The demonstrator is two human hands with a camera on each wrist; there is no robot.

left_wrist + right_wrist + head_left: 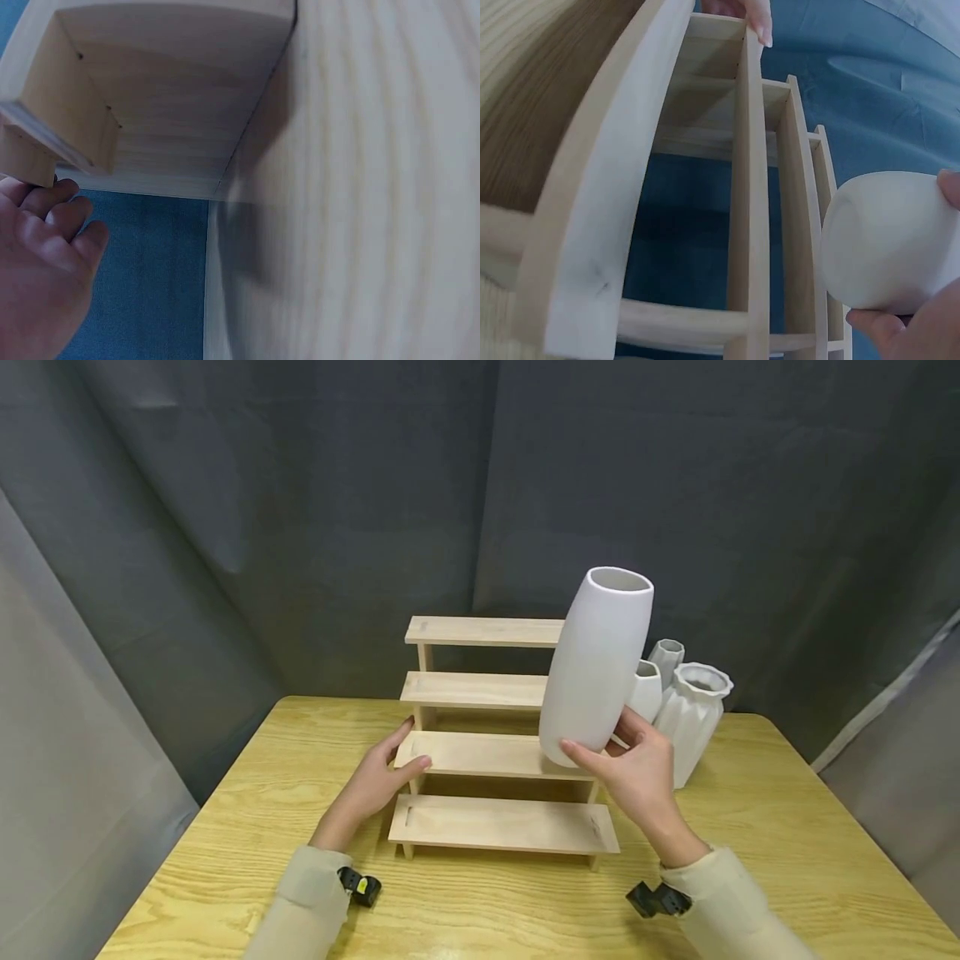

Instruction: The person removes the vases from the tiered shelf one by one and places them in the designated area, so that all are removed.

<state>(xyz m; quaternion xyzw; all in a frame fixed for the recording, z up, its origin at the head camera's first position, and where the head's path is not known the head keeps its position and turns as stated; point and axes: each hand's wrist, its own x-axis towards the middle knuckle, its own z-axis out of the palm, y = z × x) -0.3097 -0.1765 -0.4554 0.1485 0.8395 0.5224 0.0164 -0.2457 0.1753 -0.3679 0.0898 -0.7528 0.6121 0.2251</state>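
Note:
A stepped wooden display stand (504, 822) with several narrow shelves stands on the table. My left hand (378, 777) holds its left end, the thumb lying on the second shelf from the bottom; in the left wrist view the fingers (67, 214) curl at the stand's side. Between thumb and fingers, my right hand (637, 768) grips a tall, smooth white vase (596, 668) near its base. The vase tilts slightly, mouth up, in front of the stand's right side and hides part of the upper shelves. From the right wrist, the vase's rounded bottom (877, 240) appears beside the shelves.
Right of the stand are a ribbed white vase (693, 714) with a scalloped rim, a smaller white vase (647, 692) partly hidden by the held one, and a slim vase (666, 653) behind. A grey curtain (300, 527) hangs behind the wooden table (787, 843).

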